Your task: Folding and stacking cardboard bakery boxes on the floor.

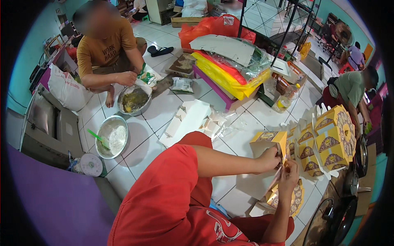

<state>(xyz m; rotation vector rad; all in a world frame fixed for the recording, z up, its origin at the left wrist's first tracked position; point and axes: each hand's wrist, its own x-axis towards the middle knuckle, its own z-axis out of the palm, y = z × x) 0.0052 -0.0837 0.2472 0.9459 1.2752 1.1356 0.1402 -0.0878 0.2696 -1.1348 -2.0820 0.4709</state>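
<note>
A yellow and brown patterned cardboard box stands partly folded on the tiles at my right, its pale inside showing. My left hand is closed on an edge of this box, the arm reaching across my red-clad knee. Just nearer and to the right, my right hand pinches a flap of the same box. The fingertips of both hands are partly hidden by the cardboard. More patterned boxes lie below my hands. A large cluster of folded boxes stands close together on the right.
White unfolded cartons lie ahead on the tiled floor. Left of them stand a metal bowl of white powder and a dial scale. A person sits at another bowl. Black pans are at the lower right.
</note>
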